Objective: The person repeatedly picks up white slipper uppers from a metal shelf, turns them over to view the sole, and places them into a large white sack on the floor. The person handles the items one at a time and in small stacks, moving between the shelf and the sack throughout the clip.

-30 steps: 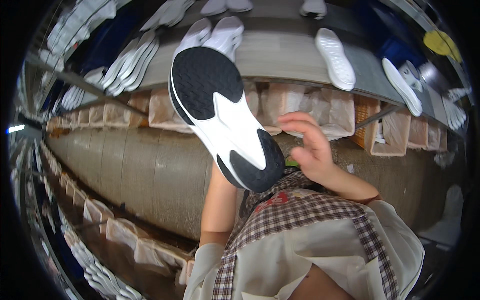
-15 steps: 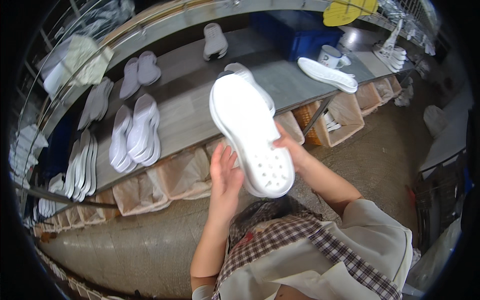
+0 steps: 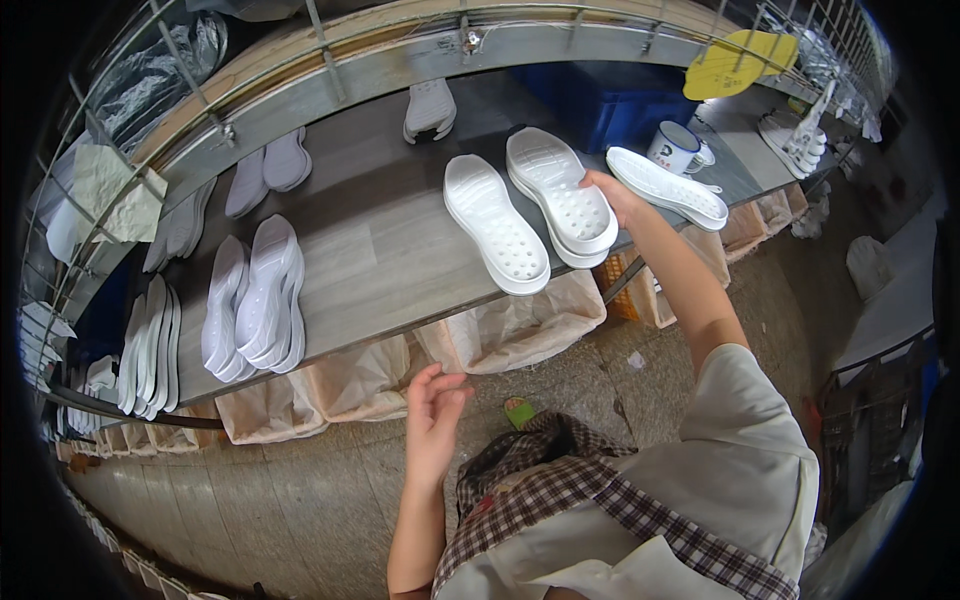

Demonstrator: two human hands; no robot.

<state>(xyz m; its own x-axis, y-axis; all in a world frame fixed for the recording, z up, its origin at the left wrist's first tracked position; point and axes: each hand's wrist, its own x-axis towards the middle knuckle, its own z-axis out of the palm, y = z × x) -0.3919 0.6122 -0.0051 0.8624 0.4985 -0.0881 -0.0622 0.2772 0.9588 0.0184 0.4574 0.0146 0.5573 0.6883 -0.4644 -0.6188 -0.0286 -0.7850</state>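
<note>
My right hand [image 3: 612, 200] grips the right edge of a thick white shoe sole [image 3: 555, 180] at the front of the table; it looks like two layers, one on the other. Close on its left lies another white shoe sole [image 3: 490, 215], its round heel holes facing up and its heel end at the table's front edge. My left hand [image 3: 434, 415] hangs in front of the table with nothing in it, its fingers loosely bent and apart.
Several white soles [image 3: 268, 290] stand in groups along the grey table [image 3: 370, 240]. A blue crate [image 3: 630, 105], a mug [image 3: 673, 148] and a single sole [image 3: 665, 188] are at the right. Lined baskets [image 3: 530, 330] sit below the front edge; a wire rack [image 3: 330, 60] runs behind.
The thick sole has gone from between both my hands to the table, right of the other sole. My left hand has come off it and is lower; my right hand has reached forward with it.
</note>
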